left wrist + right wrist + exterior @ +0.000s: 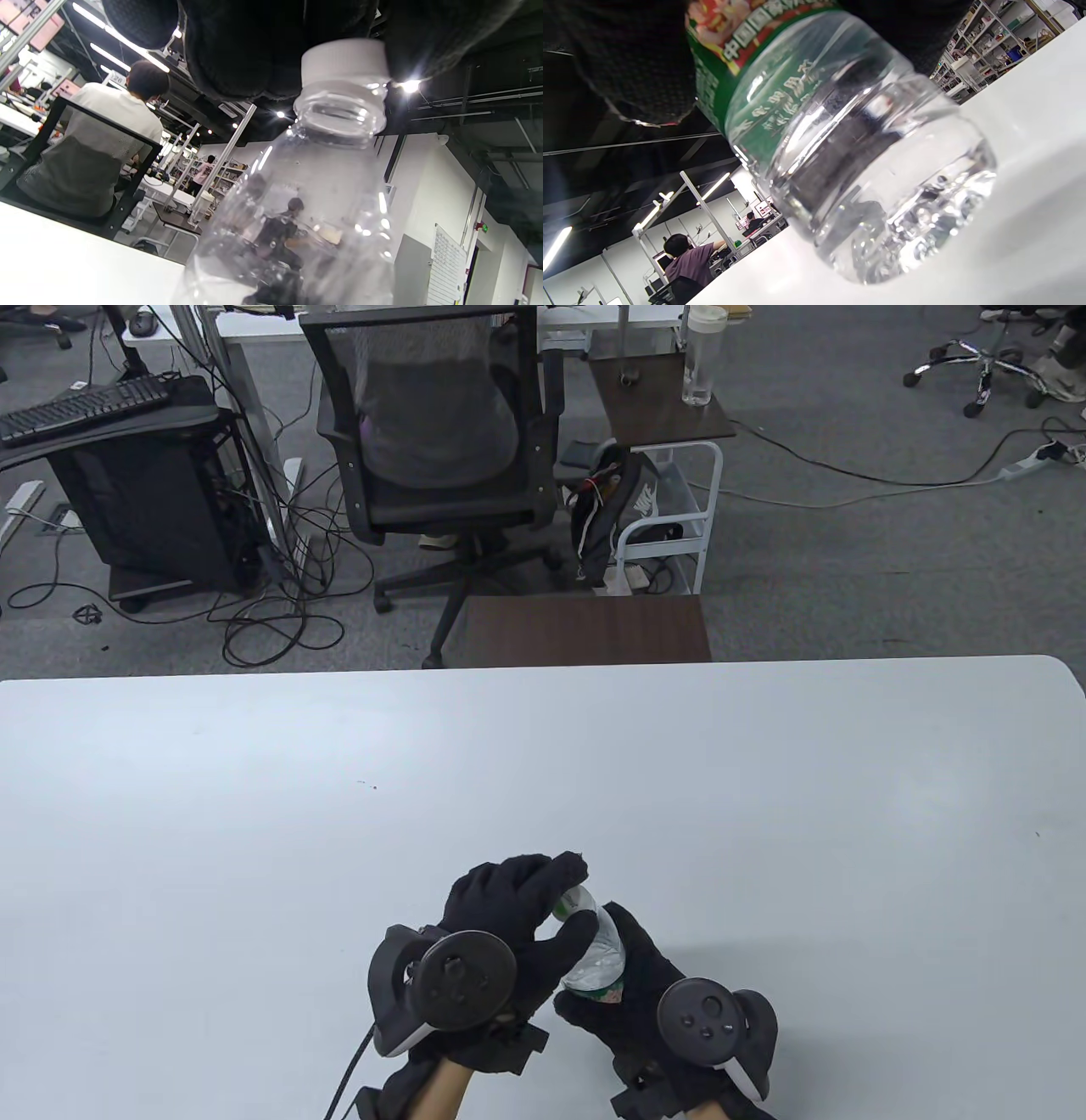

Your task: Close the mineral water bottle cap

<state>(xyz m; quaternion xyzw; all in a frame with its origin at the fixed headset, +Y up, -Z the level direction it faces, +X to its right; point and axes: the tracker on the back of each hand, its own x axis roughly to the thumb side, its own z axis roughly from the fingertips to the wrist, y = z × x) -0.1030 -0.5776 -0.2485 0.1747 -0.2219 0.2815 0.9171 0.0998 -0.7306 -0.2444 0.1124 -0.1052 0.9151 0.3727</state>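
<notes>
A clear plastic water bottle [598, 959] with a green label stands near the table's front edge, between my hands. My right hand [645, 984] grips its body around the label; the right wrist view shows the label [763, 84] and the bottle's base [895, 203] on the white table. My left hand [530, 908] is over the bottle top, and its fingers [237, 46] grip the white cap [344, 59], which sits on the neck [339, 112].
The white table [543, 780] stretches far ahead and to both sides. Beyond its far edge are a brown side table [585, 628], an office chair [433, 441] and floor cables.
</notes>
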